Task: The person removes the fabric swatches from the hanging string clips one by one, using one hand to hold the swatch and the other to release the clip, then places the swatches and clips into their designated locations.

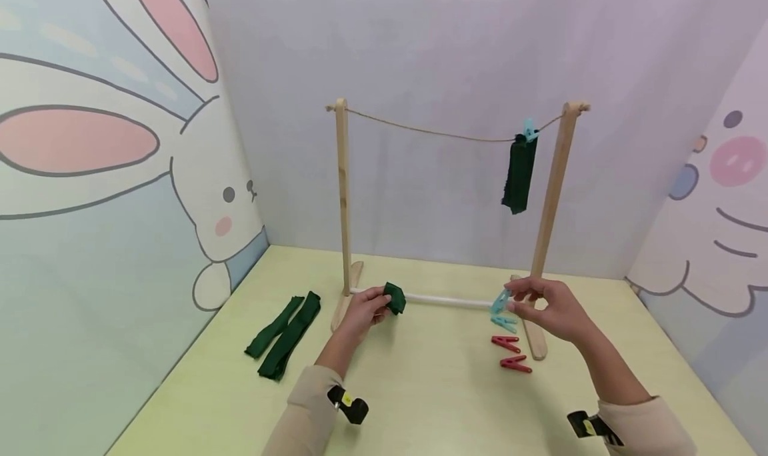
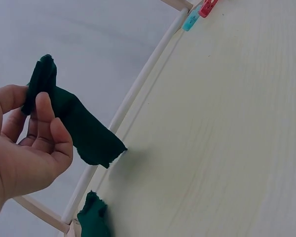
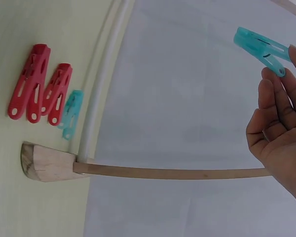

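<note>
My left hand [image 1: 364,315] pinches a dark green cloth strip [image 2: 89,126] between thumb and fingers. In the left wrist view the strip's folded end rises above the fingertips and its longer part hangs down. A light blue clothespin [image 3: 259,47] is held by its handle ends between my right hand's [image 1: 555,307] thumb and fingers, above the table near the rack's right foot. Below it lie another blue clothespin [image 1: 504,323] and two red clothespins [image 1: 507,343]. From the rope [image 1: 432,133] hangs one green cloth [image 1: 519,173], gripped at the top by a blue clothespin [image 1: 529,130].
A wooden rack stands at the back, with a left post [image 1: 344,196], a right post [image 1: 555,196] and a white bar [image 1: 450,301] joining them low down. Two green cloth strips [image 1: 291,336] lie on the table [image 1: 432,389] at left. Printed curtains surround the table.
</note>
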`<action>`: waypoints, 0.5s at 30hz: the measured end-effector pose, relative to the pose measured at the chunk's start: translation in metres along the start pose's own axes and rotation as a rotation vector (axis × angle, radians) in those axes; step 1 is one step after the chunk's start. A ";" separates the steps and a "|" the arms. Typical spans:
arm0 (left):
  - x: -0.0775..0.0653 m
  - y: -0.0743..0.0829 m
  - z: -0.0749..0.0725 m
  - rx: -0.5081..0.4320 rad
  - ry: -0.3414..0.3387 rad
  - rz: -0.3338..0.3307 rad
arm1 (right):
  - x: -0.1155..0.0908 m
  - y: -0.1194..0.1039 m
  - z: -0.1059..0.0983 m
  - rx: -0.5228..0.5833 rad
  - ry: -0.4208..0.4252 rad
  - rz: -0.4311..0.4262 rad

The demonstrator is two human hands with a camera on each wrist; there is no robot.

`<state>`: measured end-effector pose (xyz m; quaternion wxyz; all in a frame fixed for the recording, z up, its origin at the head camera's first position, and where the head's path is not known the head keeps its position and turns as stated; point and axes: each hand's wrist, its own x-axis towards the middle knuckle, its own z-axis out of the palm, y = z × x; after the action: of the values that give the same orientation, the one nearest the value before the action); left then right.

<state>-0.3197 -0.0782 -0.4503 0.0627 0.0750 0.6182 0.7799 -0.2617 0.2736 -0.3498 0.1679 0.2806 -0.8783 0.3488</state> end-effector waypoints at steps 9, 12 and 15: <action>-0.013 -0.003 -0.007 0.048 0.064 -0.006 | -0.017 0.016 0.011 0.080 -0.002 -0.042; -0.019 -0.005 -0.009 0.057 0.063 -0.015 | -0.023 0.020 0.011 0.101 -0.011 -0.045; -0.026 -0.007 -0.010 0.062 0.066 -0.037 | -0.029 0.020 0.008 0.134 -0.037 -0.008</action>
<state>-0.2958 -0.0917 -0.4601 0.0543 0.0399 0.6452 0.7610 -0.2519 0.2911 -0.3805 0.1338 0.3013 -0.8547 0.4010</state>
